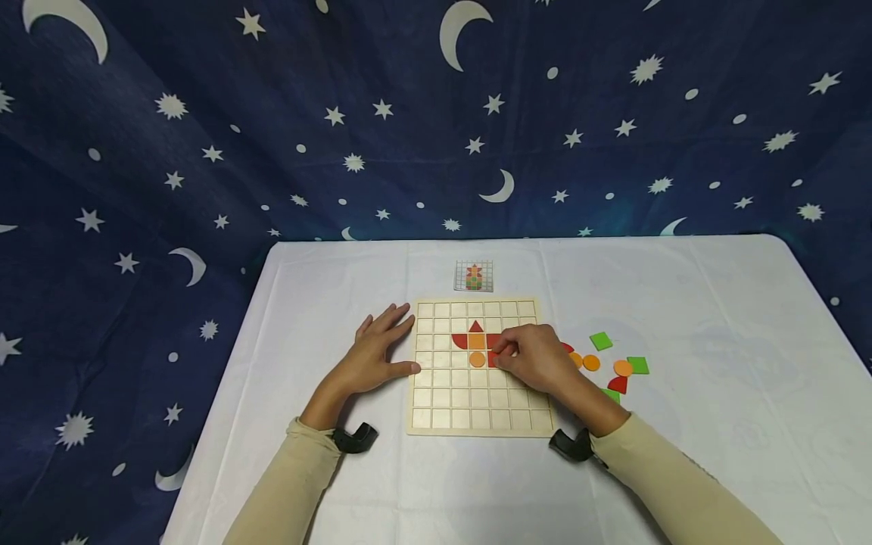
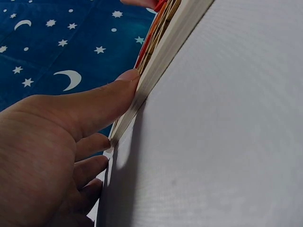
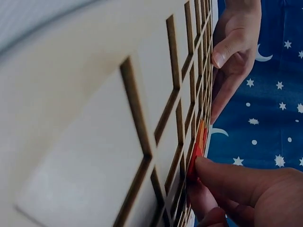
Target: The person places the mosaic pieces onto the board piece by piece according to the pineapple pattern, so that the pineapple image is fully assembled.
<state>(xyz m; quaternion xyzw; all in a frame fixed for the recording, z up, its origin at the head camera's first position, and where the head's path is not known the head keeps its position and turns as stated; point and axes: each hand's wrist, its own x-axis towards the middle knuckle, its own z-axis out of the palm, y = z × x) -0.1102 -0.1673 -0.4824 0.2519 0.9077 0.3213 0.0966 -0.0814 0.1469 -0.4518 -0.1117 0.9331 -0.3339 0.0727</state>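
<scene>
A pale wooden grid board (image 1: 443, 397) lies on the table. In its upper middle are a red triangle (image 1: 475, 327), an orange square (image 1: 476, 341) with red pieces on either side, and an orange circle (image 1: 477, 359). Thumb and fingertips of my right hand (image 1: 541, 359) pinch a red piece (image 3: 193, 161) against the grid, just right of that circle; its outline is partly hidden. My left hand (image 1: 375, 352) has its fingers extended along the board's left edge, and its thumb (image 2: 109, 101) touches the rim.
Behind the board lies a small pattern card (image 1: 473, 276). To the right, partly behind the right forearm, are loose orange circles (image 1: 591, 362), green squares (image 1: 601, 341) and red rounded pieces (image 1: 618, 384). A starry dark blue cloth (image 1: 409, 113) hangs behind the white-covered table (image 1: 715, 341).
</scene>
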